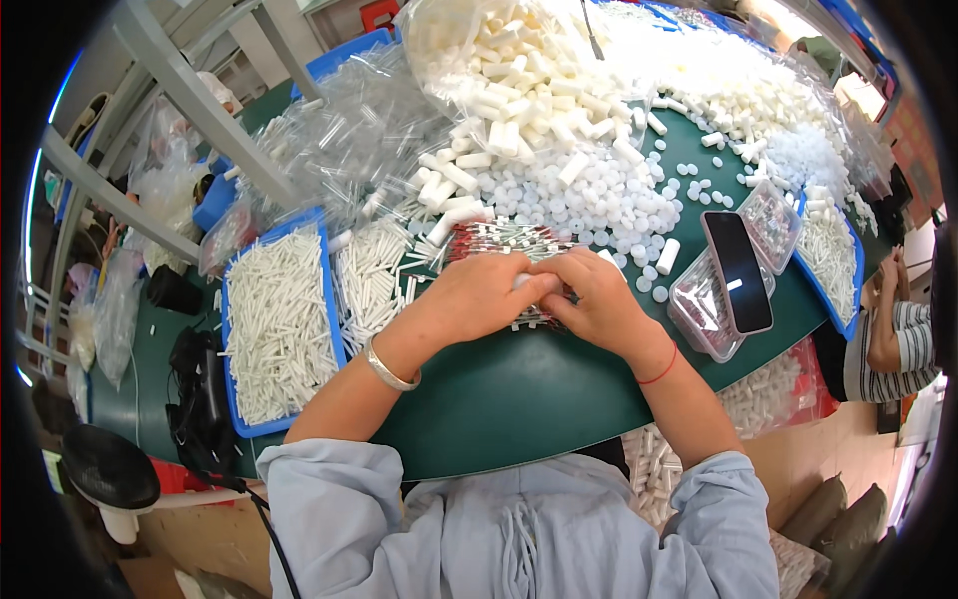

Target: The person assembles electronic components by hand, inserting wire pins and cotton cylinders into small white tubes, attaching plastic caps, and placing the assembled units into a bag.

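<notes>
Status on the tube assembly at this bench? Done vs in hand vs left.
Done, apparently: a row of red-striped pieces lies just beyond the hands. In hand: left hand and right hand meet over a small white piece; the grip is hidden. Left: a blue tray full of white sticks, a heap of white tubes and loose white caps. Most stock looks unused.

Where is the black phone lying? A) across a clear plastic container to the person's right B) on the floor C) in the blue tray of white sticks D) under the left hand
A: the black phone rests across a clear plastic container, right of both hands.
</notes>
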Available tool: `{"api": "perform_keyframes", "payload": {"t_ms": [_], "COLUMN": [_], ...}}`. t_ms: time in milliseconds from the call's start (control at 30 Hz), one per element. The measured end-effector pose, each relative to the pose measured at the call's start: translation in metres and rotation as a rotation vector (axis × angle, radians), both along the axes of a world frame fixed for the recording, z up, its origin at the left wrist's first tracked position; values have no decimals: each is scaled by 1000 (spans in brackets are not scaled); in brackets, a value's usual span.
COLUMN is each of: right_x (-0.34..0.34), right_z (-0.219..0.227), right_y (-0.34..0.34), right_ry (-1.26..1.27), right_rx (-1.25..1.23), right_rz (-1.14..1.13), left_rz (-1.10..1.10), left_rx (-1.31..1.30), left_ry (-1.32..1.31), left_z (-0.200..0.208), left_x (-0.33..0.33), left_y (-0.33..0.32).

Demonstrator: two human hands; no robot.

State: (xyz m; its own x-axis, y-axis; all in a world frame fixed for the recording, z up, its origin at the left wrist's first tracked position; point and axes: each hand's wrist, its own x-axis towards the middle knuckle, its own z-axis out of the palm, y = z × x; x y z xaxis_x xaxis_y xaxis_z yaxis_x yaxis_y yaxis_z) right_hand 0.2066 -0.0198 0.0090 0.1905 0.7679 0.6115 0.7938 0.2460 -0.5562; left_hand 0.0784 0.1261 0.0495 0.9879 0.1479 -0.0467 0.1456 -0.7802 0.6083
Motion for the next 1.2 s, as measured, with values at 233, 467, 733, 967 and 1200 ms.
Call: {"api": "perform_keyframes", "payload": {"t_ms": [233,467,733,967,1200], "right_x": [-4,0,-8,-12,-15], "right_z": [19,13,10,1,-1], "right_y": [-6,-5,0,5,6], "right_ry": [407,739,1053,1287,1294], "right_rx": [-113,-92,-197,-359,-414], "right_rz": [0,274,411,636,581], "left_rz": [147,84,149,152,177], "left_rx": [-292,-1047,-884,-765,-843], "left_ry": [-3,-122,-116,-278,-207], "left_z": [-16,-24,-34,-33,-43], "left_x": [-1,-4,-17,-19,-18], "left_y": [-4,-19,-28,-36,-31]}}
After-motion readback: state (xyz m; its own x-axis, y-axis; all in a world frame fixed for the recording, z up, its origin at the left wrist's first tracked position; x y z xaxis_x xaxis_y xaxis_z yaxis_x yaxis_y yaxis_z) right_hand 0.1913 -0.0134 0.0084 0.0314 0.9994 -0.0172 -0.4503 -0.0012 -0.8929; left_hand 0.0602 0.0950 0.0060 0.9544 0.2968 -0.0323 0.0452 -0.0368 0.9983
